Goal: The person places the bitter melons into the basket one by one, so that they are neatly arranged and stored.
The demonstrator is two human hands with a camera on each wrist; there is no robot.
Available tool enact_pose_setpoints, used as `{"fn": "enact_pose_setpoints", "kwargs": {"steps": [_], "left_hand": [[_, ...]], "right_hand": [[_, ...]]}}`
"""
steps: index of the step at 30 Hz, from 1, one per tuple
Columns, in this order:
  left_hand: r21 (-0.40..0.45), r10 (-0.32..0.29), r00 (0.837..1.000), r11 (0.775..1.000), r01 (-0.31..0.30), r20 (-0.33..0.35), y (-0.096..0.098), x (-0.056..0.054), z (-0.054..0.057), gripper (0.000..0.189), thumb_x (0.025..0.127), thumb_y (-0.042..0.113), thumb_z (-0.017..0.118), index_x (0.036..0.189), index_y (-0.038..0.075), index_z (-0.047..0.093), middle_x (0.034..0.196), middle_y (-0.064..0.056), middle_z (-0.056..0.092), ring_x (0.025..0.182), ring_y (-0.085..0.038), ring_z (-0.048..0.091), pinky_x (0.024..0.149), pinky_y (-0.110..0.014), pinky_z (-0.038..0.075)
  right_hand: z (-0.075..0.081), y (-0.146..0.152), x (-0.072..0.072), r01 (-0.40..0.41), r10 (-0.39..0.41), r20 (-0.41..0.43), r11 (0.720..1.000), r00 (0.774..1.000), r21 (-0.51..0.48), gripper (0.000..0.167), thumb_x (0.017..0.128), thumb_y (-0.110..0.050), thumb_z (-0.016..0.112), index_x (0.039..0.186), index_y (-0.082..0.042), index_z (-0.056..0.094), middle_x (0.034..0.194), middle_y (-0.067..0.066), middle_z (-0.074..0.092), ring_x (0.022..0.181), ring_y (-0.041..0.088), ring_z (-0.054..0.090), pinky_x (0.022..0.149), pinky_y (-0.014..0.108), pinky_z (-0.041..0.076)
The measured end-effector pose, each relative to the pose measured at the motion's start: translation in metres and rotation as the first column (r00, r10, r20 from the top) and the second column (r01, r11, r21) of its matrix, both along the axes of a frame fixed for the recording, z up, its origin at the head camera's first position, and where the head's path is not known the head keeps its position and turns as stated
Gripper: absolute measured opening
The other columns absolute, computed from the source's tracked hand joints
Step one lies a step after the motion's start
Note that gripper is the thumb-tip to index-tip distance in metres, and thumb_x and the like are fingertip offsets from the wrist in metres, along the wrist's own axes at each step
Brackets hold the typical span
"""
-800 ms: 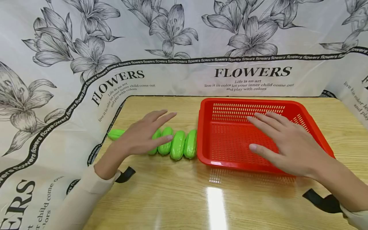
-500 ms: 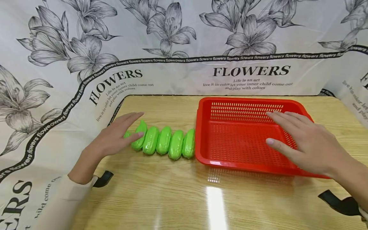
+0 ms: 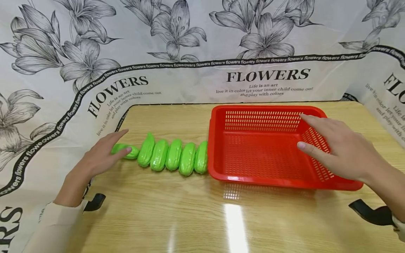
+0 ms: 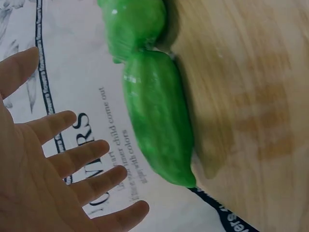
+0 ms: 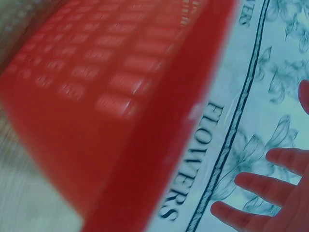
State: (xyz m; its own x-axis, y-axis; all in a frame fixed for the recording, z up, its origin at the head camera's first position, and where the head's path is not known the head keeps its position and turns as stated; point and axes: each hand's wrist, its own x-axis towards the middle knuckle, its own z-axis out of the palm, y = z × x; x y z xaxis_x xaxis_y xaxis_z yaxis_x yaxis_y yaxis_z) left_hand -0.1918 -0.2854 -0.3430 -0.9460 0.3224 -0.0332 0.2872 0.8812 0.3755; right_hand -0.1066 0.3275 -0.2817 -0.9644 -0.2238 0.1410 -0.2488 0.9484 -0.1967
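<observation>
Several shiny green cucumber-shaped vegetables (image 3: 173, 154) lie side by side on the table, left of a red plastic basket (image 3: 269, 181). The leftmost vegetable (image 3: 132, 152) lies crosswise, partly hidden behind my left hand (image 3: 95, 154). In the left wrist view, the fingers of that hand (image 4: 48, 179) are spread apart from a ridged green vegetable (image 4: 157, 116) with a pointed end. My right hand (image 3: 345, 149) hovers over the basket's right side, fingers extended, hiding part of its rim. The right wrist view shows the basket's wall (image 5: 159, 130) close up and blurred, with spread fingertips (image 5: 260, 186) beyond it.
A wooden table (image 3: 142, 211) carries everything. White cloth (image 3: 190, 84) with flower drawings and printed lettering stands behind the table and along its left side. Black straps (image 3: 95, 202) hang at both wrists.
My left hand has moved left from above the row of vegetables, uncovering most of them. My right hand has moved right across the basket. The head view has shifted slightly.
</observation>
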Motion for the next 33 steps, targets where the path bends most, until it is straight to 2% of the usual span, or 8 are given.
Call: {"fn": "enact_pose_setpoints", "kwargs": {"steps": [3, 7, 15, 20, 23, 28, 31, 33], "left_hand": [[-0.007, 0.022, 0.999, 1.0, -0.022, 0.029, -0.006, -0.002, -0.006, 0.08, 0.102, 0.055, 0.051, 0.162, 0.012, 0.021, 0.161, -0.028, 0.027, 0.146, -0.053, 0.023, 0.112, -0.074, 0.022], [-0.016, 0.028, 0.998, 0.999, -0.028, 0.049, -0.01, -0.003, -0.013, 0.085, 0.099, 0.054, 0.058, 0.161, 0.006, 0.024, 0.159, -0.031, 0.029, 0.145, -0.055, 0.024, 0.112, -0.074, 0.022], [0.021, -0.076, 0.996, 0.997, 0.075, 0.043, -0.013, -0.004, -0.026, 0.087, 0.087, 0.043, 0.077, 0.154, 0.003, 0.038, 0.154, -0.03, 0.036, 0.142, -0.054, 0.03, 0.111, -0.073, 0.025], [-0.008, -0.067, 0.997, 0.998, 0.067, 0.047, -0.013, -0.005, -0.031, 0.089, 0.084, 0.039, 0.081, 0.154, 0.005, 0.039, 0.156, -0.032, 0.031, 0.142, -0.056, 0.027, 0.11, -0.076, 0.024], [-0.023, -0.059, 0.998, 0.998, 0.06, 0.038, -0.012, -0.007, -0.034, 0.087, 0.084, 0.035, 0.082, 0.154, 0.005, 0.04, 0.156, -0.032, 0.031, 0.142, -0.057, 0.026, 0.11, -0.075, 0.024], [-0.037, -0.039, 0.999, 0.999, 0.04, 0.015, -0.009, -0.014, -0.041, 0.08, 0.087, 0.031, 0.08, 0.153, 0.007, 0.042, 0.156, -0.031, 0.031, 0.143, -0.054, 0.026, 0.112, -0.074, 0.025], [-0.038, -0.024, 1.0, 0.999, 0.024, -0.008, -0.007, -0.016, -0.044, 0.074, 0.089, 0.031, 0.077, 0.151, 0.007, 0.044, 0.155, -0.029, 0.034, 0.143, -0.052, 0.028, 0.112, -0.072, 0.027], [-0.041, -0.016, 1.0, 0.999, 0.015, -0.026, -0.006, -0.017, -0.046, 0.07, 0.092, 0.032, 0.074, 0.15, 0.006, 0.045, 0.153, -0.028, 0.036, 0.142, -0.051, 0.03, 0.112, -0.071, 0.028]], "right_hand": [[-0.001, 0.011, -0.005, 0.017, -0.015, 0.042, 0.998, 0.999, -0.06, 0.082, 0.098, -0.045, 0.064, 0.163, -0.02, 0.02, 0.158, 0.029, 0.033, 0.138, 0.056, 0.031, 0.096, 0.083, 0.03], [-0.003, 0.023, -0.01, 0.052, -0.038, 0.096, 0.988, 0.995, -0.144, 0.083, 0.1, -0.042, 0.062, 0.164, -0.018, 0.015, 0.161, 0.031, 0.024, 0.141, 0.06, 0.023, 0.107, 0.081, 0.018], [-0.009, 0.046, -0.017, 0.13, -0.094, 0.169, 0.967, 0.981, -0.218, 0.084, 0.101, -0.043, 0.058, 0.164, -0.014, 0.009, 0.163, 0.032, 0.016, 0.145, 0.06, 0.013, 0.109, 0.081, 0.012], [-0.017, 0.063, -0.024, 0.187, -0.128, 0.244, 0.954, 0.961, -0.234, 0.084, 0.103, -0.044, 0.053, 0.164, -0.015, 0.003, 0.16, 0.038, 0.015, 0.137, 0.065, 0.021, 0.098, 0.083, 0.022], [-0.022, 0.071, -0.028, 0.223, -0.152, 0.291, 0.948, 0.944, -0.226, 0.084, 0.105, -0.047, 0.048, 0.163, -0.011, -0.001, 0.161, 0.037, 0.012, 0.133, 0.064, 0.025, 0.091, 0.084, 0.026], [-0.029, 0.08, -0.028, 0.278, -0.174, 0.39, 0.933, 0.904, -0.228, 0.084, 0.107, -0.05, 0.038, 0.16, -0.004, -0.01, 0.162, 0.035, -0.001, 0.133, 0.066, 0.023, 0.09, 0.084, 0.034], [-0.033, 0.085, -0.028, 0.306, -0.18, 0.44, 0.923, 0.88, -0.233, 0.086, 0.107, -0.05, 0.034, 0.157, -0.002, -0.016, 0.159, 0.039, -0.003, 0.13, 0.069, 0.024, 0.089, 0.081, 0.039], [-0.035, 0.087, -0.03, 0.318, -0.178, 0.473, 0.919, 0.863, -0.235, 0.087, 0.107, -0.052, 0.031, 0.154, -0.001, -0.021, 0.157, 0.042, -0.004, 0.129, 0.071, 0.024, 0.091, 0.081, 0.037]]}}
